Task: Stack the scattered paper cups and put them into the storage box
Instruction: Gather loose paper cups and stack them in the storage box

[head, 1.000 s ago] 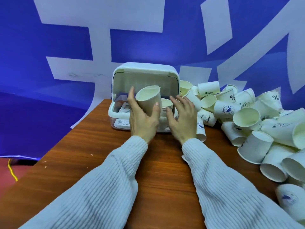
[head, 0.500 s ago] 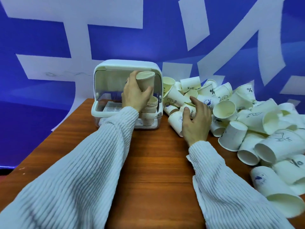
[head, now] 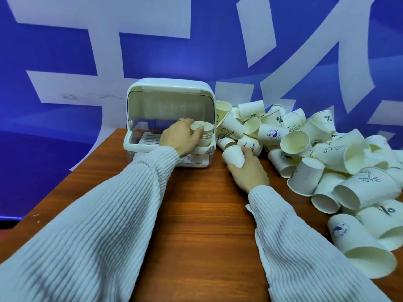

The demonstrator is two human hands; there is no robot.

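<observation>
The left hand (head: 181, 138), fingers curled round the stack (head: 204, 132) inside the box (head: 170, 92), could tip it on letting go, while the right hand (head: 246, 168), fingers clamped on a cup (head: 233, 154), might topple the pile (head: 305, 144).

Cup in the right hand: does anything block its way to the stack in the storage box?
The box's lid is up, so the storage box front is open. The left hand grips the stack there, so it sits in the path of the cup held by the right hand.
</observation>
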